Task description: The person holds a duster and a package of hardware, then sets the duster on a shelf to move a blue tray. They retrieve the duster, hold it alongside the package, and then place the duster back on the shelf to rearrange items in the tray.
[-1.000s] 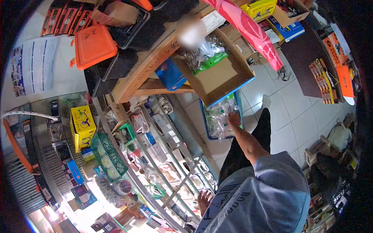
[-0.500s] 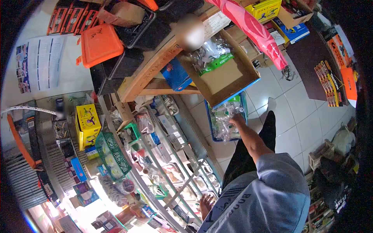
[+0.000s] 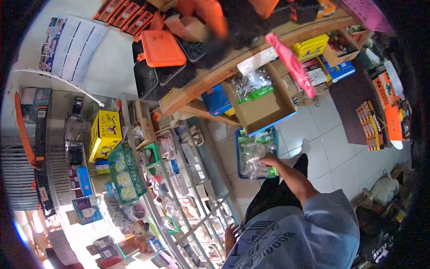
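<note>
My right hand (image 3: 269, 162) reaches into a blue plastic basket (image 3: 239, 172) low over the tiled floor, its fingers closed on a clear plastic packet (image 3: 254, 154). What is inside the packet is too small to make out. More clear packets with green labels lie around it in the basket. My left hand (image 3: 231, 235) is down at my side, fingers apart and holding nothing, close to the glass display case (image 3: 204, 215). Above the basket, an open cardboard box (image 3: 264, 112) holds clear packets with a green label.
A wooden shelf edge (image 3: 210, 76) juts out above, carrying black cases with orange lids (image 3: 163, 48). A pink wrapped item (image 3: 291, 65) hangs from it. On the left stand a yellow box (image 3: 106, 132) and a green basket (image 3: 127, 175). A dark table (image 3: 351, 103) is at the right.
My view has shifted, so the shelf and basket sit differently in the picture. My right hand has moved toward the basket's near side, among the packets. My left hand stays by the display case.
</note>
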{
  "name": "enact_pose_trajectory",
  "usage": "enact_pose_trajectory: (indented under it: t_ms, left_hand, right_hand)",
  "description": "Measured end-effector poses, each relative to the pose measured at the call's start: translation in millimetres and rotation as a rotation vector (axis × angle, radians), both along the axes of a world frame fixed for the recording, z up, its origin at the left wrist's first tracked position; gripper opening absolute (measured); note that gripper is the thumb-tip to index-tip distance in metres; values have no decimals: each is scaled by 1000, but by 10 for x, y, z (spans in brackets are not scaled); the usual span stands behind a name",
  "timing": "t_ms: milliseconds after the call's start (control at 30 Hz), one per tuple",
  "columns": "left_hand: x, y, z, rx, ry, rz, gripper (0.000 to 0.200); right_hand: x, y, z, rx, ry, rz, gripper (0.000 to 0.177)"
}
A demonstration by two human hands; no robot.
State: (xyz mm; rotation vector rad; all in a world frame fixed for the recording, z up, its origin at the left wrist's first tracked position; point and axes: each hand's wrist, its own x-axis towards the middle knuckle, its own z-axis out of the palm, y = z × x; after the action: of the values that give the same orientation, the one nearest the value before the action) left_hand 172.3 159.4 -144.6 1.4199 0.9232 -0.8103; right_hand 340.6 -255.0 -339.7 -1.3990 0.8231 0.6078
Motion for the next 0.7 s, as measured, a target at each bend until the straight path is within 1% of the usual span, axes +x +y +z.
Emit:
enact_pose_trajectory:
  t_ms: [33,67,100,133,167,200,233,267,300,333,367,400,433,467,500,533,567,600,633,667,700]
  left_hand:
    - [173,-167,57,29,-19,-102,55]
    - [288,-280,109,58,-36,-202,60]
    - [333,-256,39,-31,-157,-261,61]
    - [488,-495,166,-4,-127,-200,61]
    - [599,-461,-11,-65,-170,-270,60]
    - [733,-445,-160,-127,-214,-339,60]
    - [941,-658,-44,-180,-186,-309,59]
    - [1025,-775,-28,-264,-326,-389,54]
    - [1227,-934,11,-456,-186,-268,51]
    - [1445,-1094,59,-643,-40,-147,48]
    - [1600,-1183,64,-670,-49,-160,48]
    - [1731,-1256,52,-1017,85,-30,47]
    - [1809,-1364,48,-1355,236,108,46]
    - [1814,-1567,252,-1379,237,95,46]
    - [1771,-1799,636,-984,26,-88,39]
    - [1744,-1949,843,-578,-183,-249,33]
    - [1764,-2023,825,-598,-197,-253,33]
    - [1804,-2076,788,-606,-157,-256,31]
    - [1840,-2099,746,-608,-115,-258,29]
    - [1859,-2095,672,-618,-128,-259,29]
    - [1864,-2075,584,-652,-482,-490,36]
  right_hand:
    - [-31,-42,222,34,-22,3,33]
    - [-75,76,114,48,66,-130,31]
    - [-111,29,115,142,109,-30,30]
    - [-234,-36,253,221,-104,106,41]
    - [-296,5,401,319,-23,-40,34]
    - [-382,21,652,291,-59,-25,36]
    - [-534,91,725,433,-260,-89,37]
    - [-575,27,1038,544,-268,-4,35]
    - [-615,5,1119,417,-477,278,38]
    - [-682,6,1376,349,-685,348,40]
    - [-737,10,1772,275,-891,426,43]
    - [-660,-27,2172,241,-565,617,45]
    - [-697,-65,2576,199,-549,628,44]
    - [-746,-97,2871,158,-533,639,42]
    - [-763,-129,3009,131,-533,638,42]
    - [-765,-166,3117,-22,-575,735,41]
    - [-746,-210,3190,-176,-616,833,40]
    - [-731,-317,3240,-200,-622,837,40]
    - [-737,-489,3290,-127,-756,748,38]
    - [-735,-676,3347,-49,-887,660,37]
    - [-691,-883,3435,-116,-1004,514,37]
